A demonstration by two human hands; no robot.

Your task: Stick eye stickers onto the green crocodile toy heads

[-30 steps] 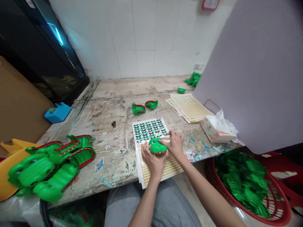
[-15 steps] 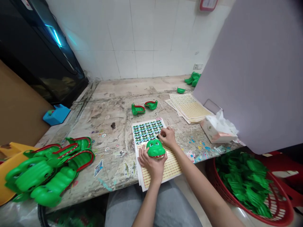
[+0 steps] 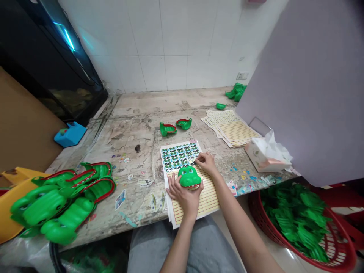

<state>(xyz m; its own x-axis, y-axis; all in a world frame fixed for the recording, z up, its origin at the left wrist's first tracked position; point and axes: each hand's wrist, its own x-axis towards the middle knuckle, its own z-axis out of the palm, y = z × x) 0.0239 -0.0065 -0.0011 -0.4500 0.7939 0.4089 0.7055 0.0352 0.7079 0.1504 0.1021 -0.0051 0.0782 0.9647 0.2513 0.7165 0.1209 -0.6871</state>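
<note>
A green crocodile head [image 3: 189,176] with eyes and a row of teeth along its front is held in my left hand [image 3: 186,197], fingers wrapped around its lower sides. Under it lies a sticker sheet [image 3: 207,197], with eye stickers in the upper part and yellow strips with red marks below. My right hand [image 3: 207,162] is pinched at the sheet's right edge, beside the eye stickers; whatever is between the fingertips is too small to make out. Two green jaw pieces with red rims [image 3: 168,129] [image 3: 184,123] lie beyond the sheet.
Green crocodile parts [image 3: 57,204] and a yellow container [image 3: 11,220] crowd the left front. A blue container [image 3: 70,134] stands behind them. At right are more sheets [image 3: 236,129], a tissue box [image 3: 264,155] and a red basket [image 3: 341,242] of green pieces on the floor.
The view has shifted slightly. My right hand remains pinched near the eye stickers, and my left hand still holds the crocodile head.
</note>
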